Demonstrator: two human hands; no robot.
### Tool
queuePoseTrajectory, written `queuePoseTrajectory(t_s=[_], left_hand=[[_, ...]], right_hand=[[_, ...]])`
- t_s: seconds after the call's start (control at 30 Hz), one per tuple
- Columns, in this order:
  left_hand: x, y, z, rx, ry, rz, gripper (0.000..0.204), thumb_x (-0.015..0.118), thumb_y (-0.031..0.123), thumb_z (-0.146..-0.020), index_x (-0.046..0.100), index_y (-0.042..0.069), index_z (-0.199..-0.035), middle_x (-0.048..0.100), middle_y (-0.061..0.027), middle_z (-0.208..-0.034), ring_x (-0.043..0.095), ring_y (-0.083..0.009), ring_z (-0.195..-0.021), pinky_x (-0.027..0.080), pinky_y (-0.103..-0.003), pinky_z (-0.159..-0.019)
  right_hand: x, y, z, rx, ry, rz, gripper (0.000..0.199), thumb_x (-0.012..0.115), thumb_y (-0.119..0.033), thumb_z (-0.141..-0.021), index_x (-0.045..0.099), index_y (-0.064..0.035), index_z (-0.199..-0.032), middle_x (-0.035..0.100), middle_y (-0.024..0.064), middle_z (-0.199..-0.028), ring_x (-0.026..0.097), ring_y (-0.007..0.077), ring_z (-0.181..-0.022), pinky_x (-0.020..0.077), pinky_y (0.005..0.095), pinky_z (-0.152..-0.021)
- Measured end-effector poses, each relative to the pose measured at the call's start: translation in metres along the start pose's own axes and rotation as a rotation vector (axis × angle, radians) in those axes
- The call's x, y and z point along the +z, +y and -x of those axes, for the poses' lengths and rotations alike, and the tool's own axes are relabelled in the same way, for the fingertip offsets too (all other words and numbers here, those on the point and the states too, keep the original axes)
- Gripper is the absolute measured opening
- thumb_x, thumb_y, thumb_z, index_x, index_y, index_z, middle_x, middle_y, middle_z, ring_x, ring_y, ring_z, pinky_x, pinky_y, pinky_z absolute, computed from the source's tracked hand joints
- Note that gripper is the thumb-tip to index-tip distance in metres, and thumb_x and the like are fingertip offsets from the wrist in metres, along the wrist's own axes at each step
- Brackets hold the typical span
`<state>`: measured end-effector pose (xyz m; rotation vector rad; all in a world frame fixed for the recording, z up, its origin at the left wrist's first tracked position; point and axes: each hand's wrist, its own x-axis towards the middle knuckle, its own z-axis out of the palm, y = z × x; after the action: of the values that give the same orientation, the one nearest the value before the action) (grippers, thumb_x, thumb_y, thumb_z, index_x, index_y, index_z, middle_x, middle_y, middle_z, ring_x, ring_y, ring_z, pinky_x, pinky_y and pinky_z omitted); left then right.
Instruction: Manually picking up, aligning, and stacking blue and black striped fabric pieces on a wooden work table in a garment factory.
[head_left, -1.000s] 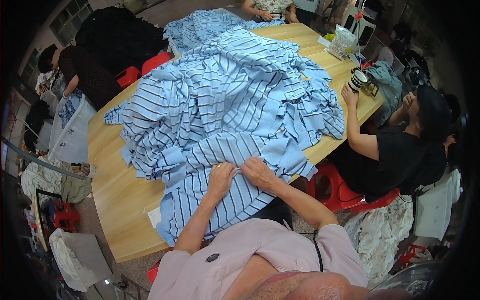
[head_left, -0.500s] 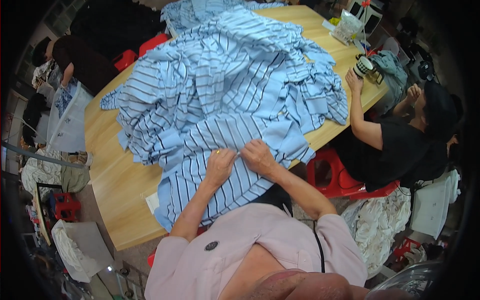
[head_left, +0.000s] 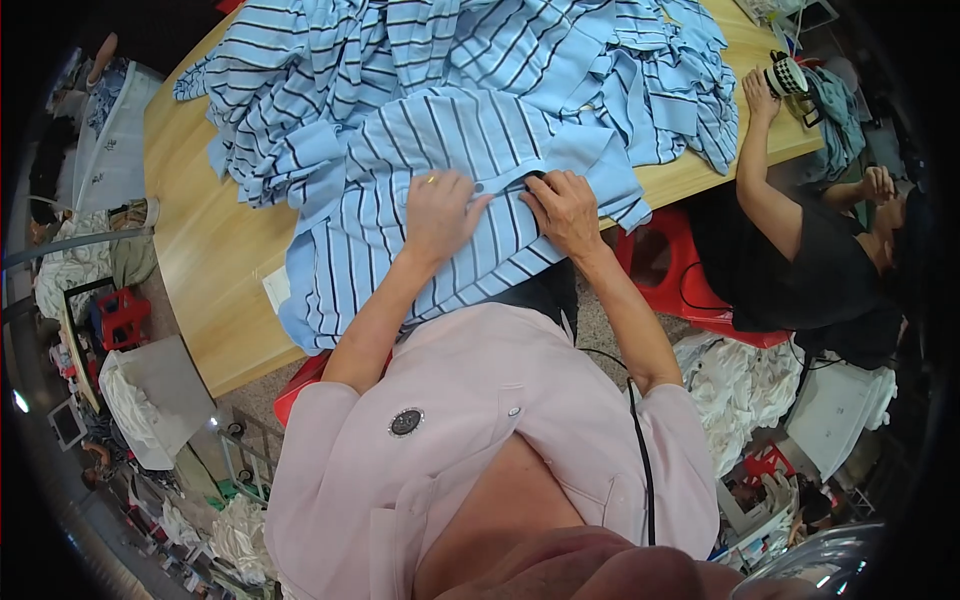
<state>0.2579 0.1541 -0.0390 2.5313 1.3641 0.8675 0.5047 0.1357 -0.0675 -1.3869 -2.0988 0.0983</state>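
In the head view the likeliest slip is the striped shirt [head_left: 440, 215] sliding off the near edge of the wooden table [head_left: 205, 260]: a good part of its lower body already hangs past that edge toward the person's lap, and a pull from either hand could drag the rest after it; the other risk, as I judge it, is that the pile of striped shirts [head_left: 420, 70] heaped just behind it catches in the fabric and comes along, since the two lie touching with no gap between them. The left hand [head_left: 437, 205] lies palm down on the shirt's front with fingers spread, pressing rather than pinching, a ring showing on one finger; the right hand [head_left: 563, 208] rests just beside it with fingers curled onto the placket, seemingly pinching the cloth, though how firmly cannot be told. The shirt lies directly under both hands at the table's near edge, its collar end pointing toward the pile. At the table's right edge a co-worker in black [head_left: 800, 260] reaches an arm up to a small checked object [head_left: 788, 72], well apart from the hands
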Motion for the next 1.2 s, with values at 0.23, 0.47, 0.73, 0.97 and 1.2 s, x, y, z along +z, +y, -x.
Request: queuePoseTrajectory(t_s=[0.23,0.47,0.73,0.97,1.2], left_hand=[[0.035,0.011,-0.021,-0.033,0.017,0.07,0.024,0.074,0.003,-0.084,0.069,0.005,-0.107,0.068,-0.0126,-0.099,0.069,-0.0351,-0.095,0.055,-0.047,-0.081],[0.033,0.012,-0.023,-0.085,0.029,0.22,0.023,0.078,0.011,-0.084,0.068,0.004,-0.104,0.067,-0.0141,-0.1,0.066,-0.0371,-0.097,0.054,-0.046,-0.084],[0.04,0.011,-0.013,-0.079,0.063,0.157,0.018,0.077,0.008,-0.086,0.07,0.005,-0.103,0.065,-0.0123,-0.097,0.066,-0.035,-0.094,0.052,-0.047,-0.082],[0.052,0.008,-0.025,-0.145,0.105,0.248,0.01,0.074,0.008,-0.093,0.073,0.005,-0.102,0.067,-0.0131,-0.096,0.067,-0.0367,-0.095,0.053,-0.047,-0.083],[0.056,0.0,-0.022,-0.203,0.042,0.289,0.011,0.073,0.014,-0.097,0.071,0.005,-0.103,0.07,-0.0163,-0.098,0.067,-0.0402,-0.096,0.052,-0.051,-0.083]], right_hand=[[0.003,-0.002,-0.014,-0.15,0.0,-0.031,0.028,0.081,-0.015,-0.091,0.074,-0.0064,-0.117,0.07,0.0089,-0.11,0.065,0.0293,-0.101,0.0486,0.0436,-0.09],[0.009,0.002,-0.017,-0.066,-0.03,-0.098,0.018,0.078,-0.014,-0.094,0.076,-0.0073,-0.111,0.071,0.0046,-0.101,0.065,0.0261,-0.096,0.0463,0.0424,-0.085],[-0.004,0.001,-0.016,-0.05,-0.155,-0.125,0.021,0.08,-0.015,-0.092,0.078,-0.0111,-0.113,0.067,0.0048,-0.1,0.064,0.0257,-0.097,0.0442,0.0424,-0.086],[0.007,-0.002,-0.029,-0.17,-0.031,0.016,0.022,0.067,-0.01,-0.089,0.074,-0.0089,-0.11,0.066,0.0064,-0.105,0.065,0.0274,-0.104,0.0453,0.0458,-0.095],[0.013,0.0,-0.025,-0.211,0.12,-0.042,0.017,0.068,-0.009,-0.085,0.072,-0.0071,-0.101,0.07,0.0063,-0.095,0.068,0.0265,-0.092,0.0504,0.044,-0.09]])
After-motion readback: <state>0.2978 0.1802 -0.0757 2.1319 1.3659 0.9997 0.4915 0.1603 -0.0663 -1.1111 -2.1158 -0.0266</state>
